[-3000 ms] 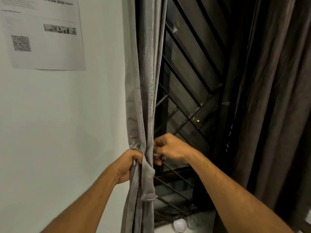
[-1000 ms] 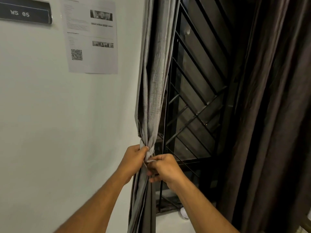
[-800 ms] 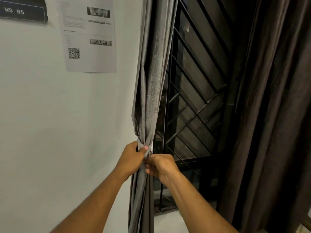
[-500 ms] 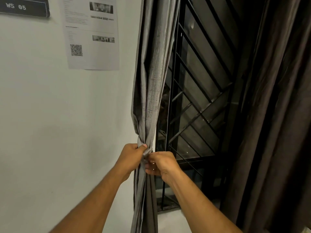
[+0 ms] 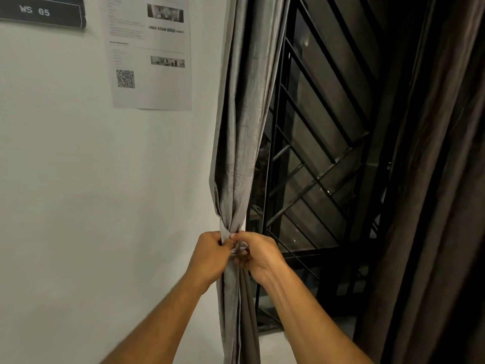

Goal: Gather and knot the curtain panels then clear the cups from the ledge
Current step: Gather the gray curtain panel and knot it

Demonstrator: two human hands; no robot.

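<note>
A grey curtain panel (image 5: 240, 143) hangs gathered into a narrow bundle beside the white wall, cinched at waist height. My left hand (image 5: 210, 254) grips the bundle from the left at the cinch. My right hand (image 5: 258, 254) pinches the cloth from the right, thumb against the left hand's fingers. The knot itself is mostly hidden between the two hands. Below them the cloth hangs straight down. A second, dark brown curtain (image 5: 433, 179) hangs loose on the right. No cups show; the white ledge (image 5: 273, 345) is mostly hidden by my right forearm.
A black metal window grille (image 5: 315, 166) with diagonal bars fills the gap between the curtains. On the white wall at left are a printed sheet with a QR code (image 5: 151, 52) and a dark sign reading WS 05 (image 5: 39, 11).
Both hands have closed in on the cinch and now touch each other there. The view has shifted slightly; the cup seen on the ledge earlier is out of sight.
</note>
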